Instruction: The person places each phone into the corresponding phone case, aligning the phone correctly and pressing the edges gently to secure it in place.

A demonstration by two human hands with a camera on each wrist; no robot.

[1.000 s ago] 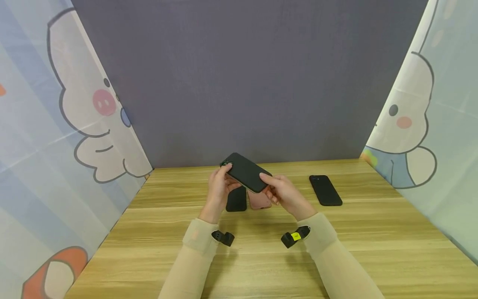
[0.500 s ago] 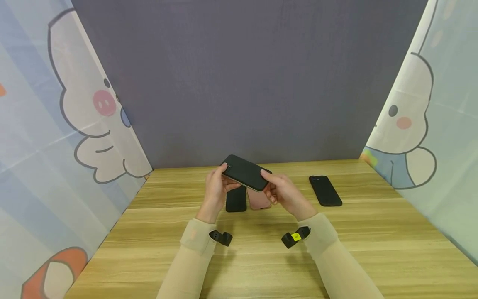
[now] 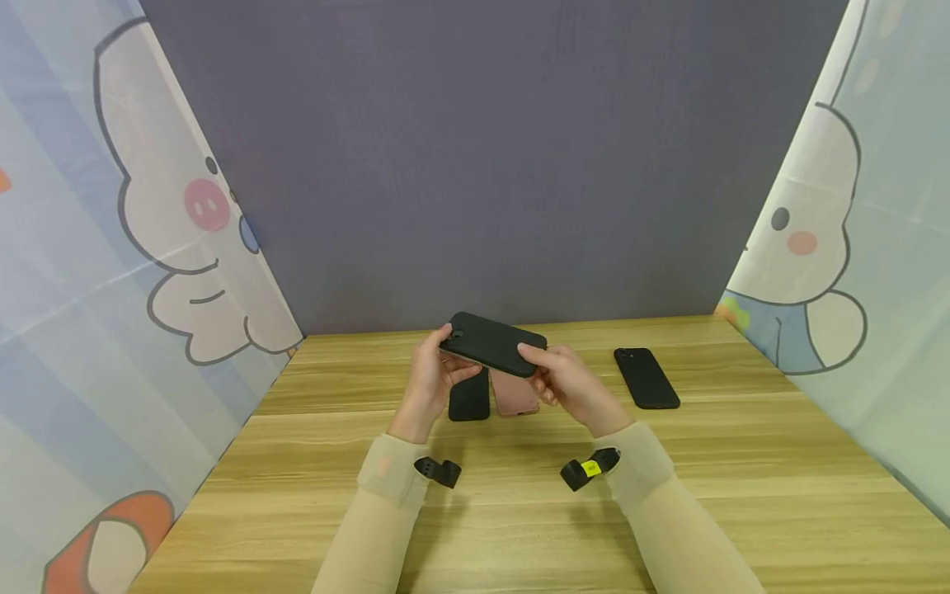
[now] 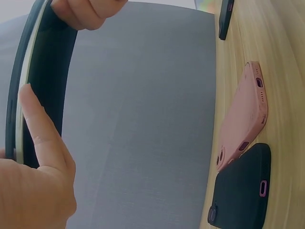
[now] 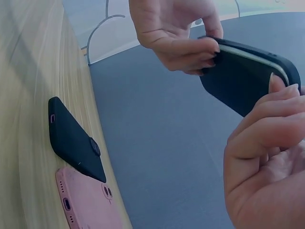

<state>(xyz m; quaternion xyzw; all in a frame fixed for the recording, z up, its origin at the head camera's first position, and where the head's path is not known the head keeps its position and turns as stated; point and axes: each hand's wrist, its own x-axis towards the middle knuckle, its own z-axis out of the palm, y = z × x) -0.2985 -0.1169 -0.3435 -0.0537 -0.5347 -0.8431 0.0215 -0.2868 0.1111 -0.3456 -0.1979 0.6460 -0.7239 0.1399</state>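
Above the table, both hands hold a phone in a black case (image 3: 493, 345), its back turned up toward the head camera. My left hand (image 3: 426, 381) pinches the camera end, thumb at the edge and a finger underneath. My right hand (image 3: 570, 379) grips the other end with its thumb on top and fingers curled below. In the left wrist view, a pale strip along the phone's side (image 4: 23, 95) shows between the case edge and the dark screen, and a left finger touches it. A black-cased phone (image 3: 469, 400) and a pink one (image 3: 514, 398) lie side by side beneath.
Another black-cased phone (image 3: 647, 378) lies farther right on the wooden table (image 3: 519, 528). A dark grey panel (image 3: 490, 165) stands behind the table. Cartoon-printed curtains (image 3: 67, 330) hang on both sides.
The held phone has turned closer to level, its camera end dropping slightly. My left thumb has slid off the camera area to the edge. The phones on the table have not moved.
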